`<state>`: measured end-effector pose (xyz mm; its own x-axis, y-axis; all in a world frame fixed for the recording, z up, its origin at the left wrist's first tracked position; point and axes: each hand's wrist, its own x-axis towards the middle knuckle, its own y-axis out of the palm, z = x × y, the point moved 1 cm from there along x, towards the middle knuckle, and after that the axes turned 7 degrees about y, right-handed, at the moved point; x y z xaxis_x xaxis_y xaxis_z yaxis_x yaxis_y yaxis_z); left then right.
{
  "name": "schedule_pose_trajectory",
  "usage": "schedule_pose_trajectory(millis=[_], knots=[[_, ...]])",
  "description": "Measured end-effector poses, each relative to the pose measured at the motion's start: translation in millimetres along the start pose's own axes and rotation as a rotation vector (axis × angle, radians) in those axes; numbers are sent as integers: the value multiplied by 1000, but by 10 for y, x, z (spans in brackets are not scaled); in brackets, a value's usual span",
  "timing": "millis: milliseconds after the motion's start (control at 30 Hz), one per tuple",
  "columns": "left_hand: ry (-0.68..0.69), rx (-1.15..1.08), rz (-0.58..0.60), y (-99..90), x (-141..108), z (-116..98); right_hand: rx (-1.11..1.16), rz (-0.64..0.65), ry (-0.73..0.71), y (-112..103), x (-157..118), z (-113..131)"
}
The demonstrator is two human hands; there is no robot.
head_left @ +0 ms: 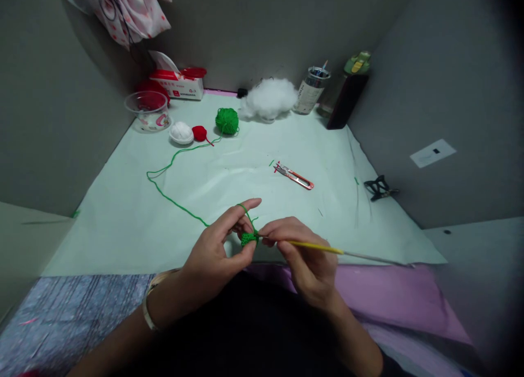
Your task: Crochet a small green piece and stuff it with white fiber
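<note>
Dark clothing (229,333) on the person's torso lies nearest the camera, with both bare forearms reaching forward from it. Beyond spreads the pale counter (123,229), walled by grey panels. Over its near edge the left hand (219,251) is closed in a pinch, index finger raised, while the right hand (313,270) curls around a yellow-gripped hook (329,249) whose metal shaft points off to the right. White fluff (272,97) sits by the back panel, just left of a jar (310,96); a red-and-white box (184,88) stands farther left, behind a clear tub (149,120). Next in size come a green yarn ball (227,121), orange snips (295,176) lying mid-counter, a white ball (181,132) and a smaller red ball (199,133). One green strand (180,205) runs from the yarn ball, bends leftward and crosses to the left hand, looping its index finger. Smallest, the green stitched piece (247,239) is held between left thumb and fingers, the hook's tip at its right edge.
</note>
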<state>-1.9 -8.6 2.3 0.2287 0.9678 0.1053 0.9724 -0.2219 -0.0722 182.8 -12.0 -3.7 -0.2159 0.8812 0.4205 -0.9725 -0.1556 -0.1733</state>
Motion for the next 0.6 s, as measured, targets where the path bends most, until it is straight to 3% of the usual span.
schedule_pose_trajectory(millis=[167, 267, 467, 600], knots=[[160, 179, 31, -5, 28, 37, -262, 144, -110, -45, 46, 36], [151, 162, -13, 4, 51, 66, -454, 129, -236, 8, 9, 6], [-89, -266, -109, 112, -17, 82, -583, -112, -274, 164, -119, -112], [-179, -600, -106, 169, -38, 76, -581, -120, -374, 165, -158, -194]])
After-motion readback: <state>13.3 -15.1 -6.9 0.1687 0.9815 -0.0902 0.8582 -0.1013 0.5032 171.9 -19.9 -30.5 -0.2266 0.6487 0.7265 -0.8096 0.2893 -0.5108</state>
